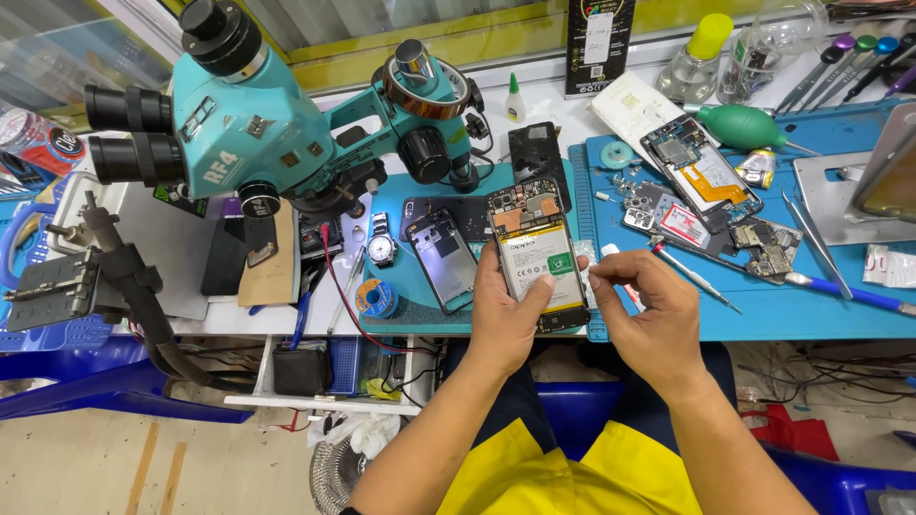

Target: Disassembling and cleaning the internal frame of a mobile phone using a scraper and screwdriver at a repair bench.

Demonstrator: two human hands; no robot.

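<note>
In my left hand [510,315] — one opened phone [536,250]. Beyond my right hand [649,319] — two more opened phones [701,172], four screwdrivers [840,67].

One head-worn view looks steeply down, close over the worktop [811,315], floor along the frame's bottom.

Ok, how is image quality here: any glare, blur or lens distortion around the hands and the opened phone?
Head view: even, bright light with soft shadows; the opened phone in the left hand is sharp, and so is the right hand. Mild glare shows on the loose back cover. Wide-lens bending curves the bench edge and swells the microscope.
</note>
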